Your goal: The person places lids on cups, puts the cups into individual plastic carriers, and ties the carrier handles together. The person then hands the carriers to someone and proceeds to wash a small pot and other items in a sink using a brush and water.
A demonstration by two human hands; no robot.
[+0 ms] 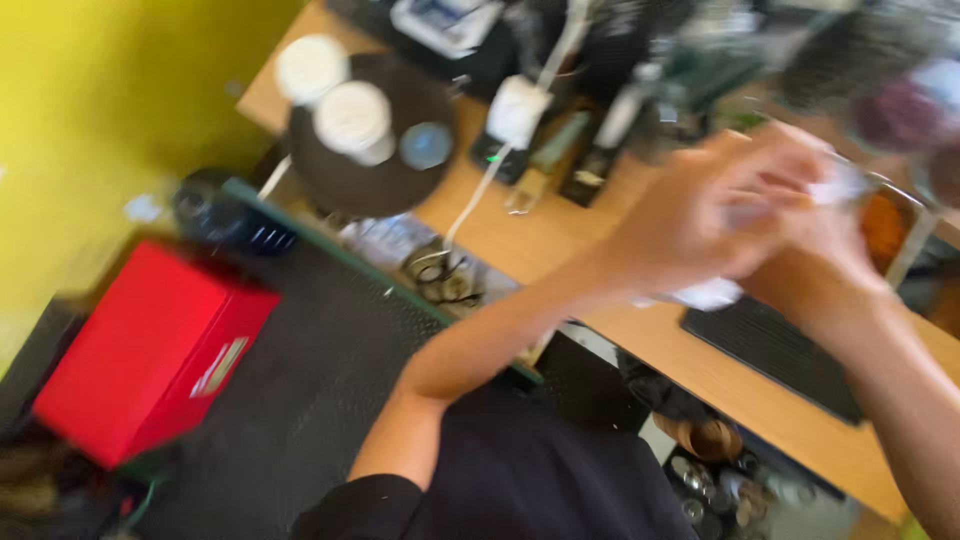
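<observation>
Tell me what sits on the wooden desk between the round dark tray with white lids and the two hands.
In the head view, between the round dark tray and the hands lies a white cable with a white block-shaped plug, plus dark blurred items on the wooden desk.

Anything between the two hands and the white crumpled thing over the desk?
Nothing visible. Both the left hand and the right hand are already closed around the white crumpled thing, which looks like paper or cloth, held above the wooden desk. Motion blur hides the exact finger contact.
</observation>
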